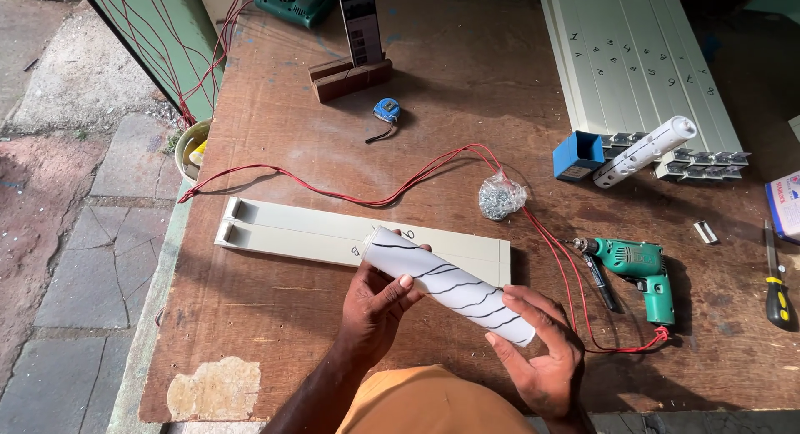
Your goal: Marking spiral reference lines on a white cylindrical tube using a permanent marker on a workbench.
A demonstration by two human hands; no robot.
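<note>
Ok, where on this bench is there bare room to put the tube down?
Bare wood lies left of the left hand, between the flat channels and the near edge. A second patch sits between the tape measure and the stacked channels. The right is crowded: drill, red wire, screw bag, screwdriver.

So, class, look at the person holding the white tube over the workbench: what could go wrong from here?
1. The white tube is smooth and held only by the left hand and right hand; it could slip and roll.
2. The red wire loops across the bench right behind the hands, so a sleeve or the tube could snag it.
3. The bag of screws lies on that wire; a tug might spill it.
</note>
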